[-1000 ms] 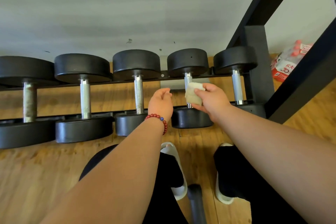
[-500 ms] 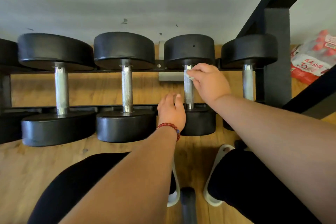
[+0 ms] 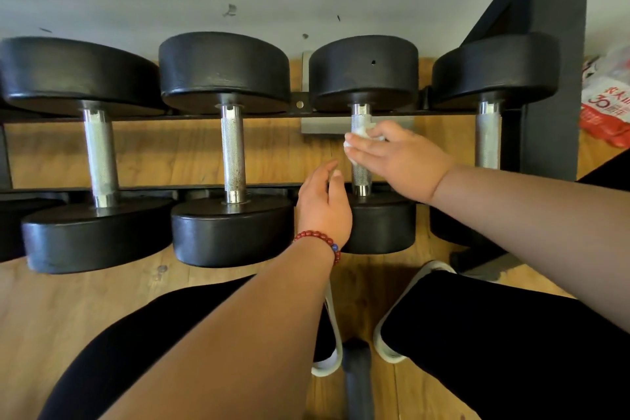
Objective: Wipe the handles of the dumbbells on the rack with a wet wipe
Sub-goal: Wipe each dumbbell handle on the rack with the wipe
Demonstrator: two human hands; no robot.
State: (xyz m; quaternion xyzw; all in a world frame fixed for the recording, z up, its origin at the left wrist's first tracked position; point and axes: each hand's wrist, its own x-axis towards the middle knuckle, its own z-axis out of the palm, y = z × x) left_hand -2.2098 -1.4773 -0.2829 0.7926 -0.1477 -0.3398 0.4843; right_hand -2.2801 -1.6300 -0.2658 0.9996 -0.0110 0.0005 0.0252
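Note:
Several black dumbbells with knurled chrome handles lie across the black rack (image 3: pixel 191 115). My right hand (image 3: pixel 397 155) lies over the middle of the third dumbbell's handle (image 3: pixel 360 181) and presses a white wet wipe (image 3: pixel 361 133) against it; the wipe shows at the fingertips and above the hand. My left hand (image 3: pixel 324 206), with a red bead bracelet at the wrist, hovers with loosely curled fingers just left of that handle's near end, over the dumbbell's front head (image 3: pixel 381 227). It holds nothing.
A black rack upright (image 3: pixel 555 78) stands at the right, with a red and white plastic pack (image 3: pixel 606 102) on the floor beyond it. The wooden floor (image 3: pixel 85 300) runs under the rack. My knees and white shoes are close to the front dumbbell heads.
The view has closed in on the rack. My right hand slid down the third handle with the wipe and its fingers flattened. My left hand stayed beside the handle's near end.

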